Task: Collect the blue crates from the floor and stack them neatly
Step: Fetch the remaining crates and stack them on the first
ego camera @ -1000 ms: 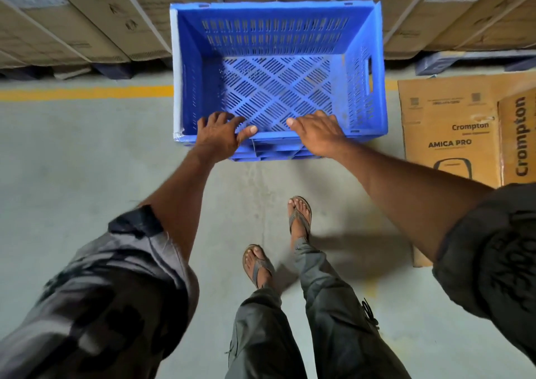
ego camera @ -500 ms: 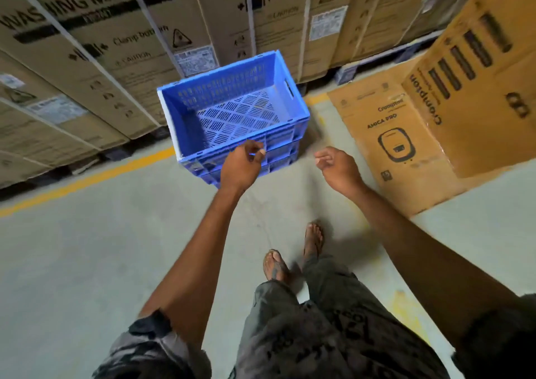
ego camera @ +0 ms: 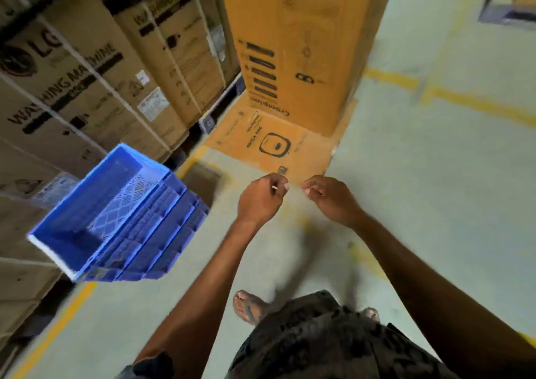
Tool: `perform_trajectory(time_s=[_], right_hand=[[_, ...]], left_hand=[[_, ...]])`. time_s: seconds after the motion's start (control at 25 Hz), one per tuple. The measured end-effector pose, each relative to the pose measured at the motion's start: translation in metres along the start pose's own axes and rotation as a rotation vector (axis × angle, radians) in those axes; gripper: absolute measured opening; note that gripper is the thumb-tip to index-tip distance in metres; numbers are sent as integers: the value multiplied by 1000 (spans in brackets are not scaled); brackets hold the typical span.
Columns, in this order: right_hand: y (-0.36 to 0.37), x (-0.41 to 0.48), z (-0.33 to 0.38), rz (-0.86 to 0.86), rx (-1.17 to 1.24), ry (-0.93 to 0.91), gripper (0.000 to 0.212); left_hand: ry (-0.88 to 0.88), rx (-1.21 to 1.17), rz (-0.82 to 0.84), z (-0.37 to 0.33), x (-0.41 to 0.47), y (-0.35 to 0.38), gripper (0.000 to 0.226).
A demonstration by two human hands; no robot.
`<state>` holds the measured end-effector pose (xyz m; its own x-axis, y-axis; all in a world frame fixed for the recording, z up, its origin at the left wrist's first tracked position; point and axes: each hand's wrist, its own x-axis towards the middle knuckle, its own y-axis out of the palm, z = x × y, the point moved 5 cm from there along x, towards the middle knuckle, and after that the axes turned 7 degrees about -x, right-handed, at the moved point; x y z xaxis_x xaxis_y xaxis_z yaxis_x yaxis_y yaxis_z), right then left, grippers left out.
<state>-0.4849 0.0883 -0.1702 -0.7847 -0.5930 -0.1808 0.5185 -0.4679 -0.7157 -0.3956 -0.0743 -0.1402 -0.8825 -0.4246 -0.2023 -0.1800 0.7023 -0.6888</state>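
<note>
Head view: the blue crates (ego camera: 121, 222) stand stacked on the floor (ego camera: 435, 204), and no hand touches them.
The stack is at the left, just beside the washing machine cartons (ego camera: 87, 74), open side up. Its long axis runs from lower left to upper right, along the carton row. The left hand (ego camera: 258, 201) is curled; whether it pinches something small, I cannot tell. The right hand (ego camera: 330, 198) is loosely curled and holds nothing.

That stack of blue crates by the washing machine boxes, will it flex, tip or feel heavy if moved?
Probably stiff: the blue crates have ribbed moulded walls. Likely light for their size, since base and sides are open lattice and the top one is empty. Nested and squat, the stack seems unlikely to tip when pushed.
</note>
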Motion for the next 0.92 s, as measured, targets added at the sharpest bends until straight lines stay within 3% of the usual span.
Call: perform_trajectory(time_s=[0.24,0.4,0.76,0.92], right_hand=[[-186,-126,-188,-216,-18,220,13],[-283,-212,-289,-432,92,398,12],[-413,-358,-511,-713,293,763,7],[-465,-397,-606,-761,356,903,9]], left_hand=[[346,110,222,-222,-14,195,12],[548,190,389,-345,-33,307,14],[870,217,750,-566,-53,567,12],[870,306,946,-653,-48,689,15]])
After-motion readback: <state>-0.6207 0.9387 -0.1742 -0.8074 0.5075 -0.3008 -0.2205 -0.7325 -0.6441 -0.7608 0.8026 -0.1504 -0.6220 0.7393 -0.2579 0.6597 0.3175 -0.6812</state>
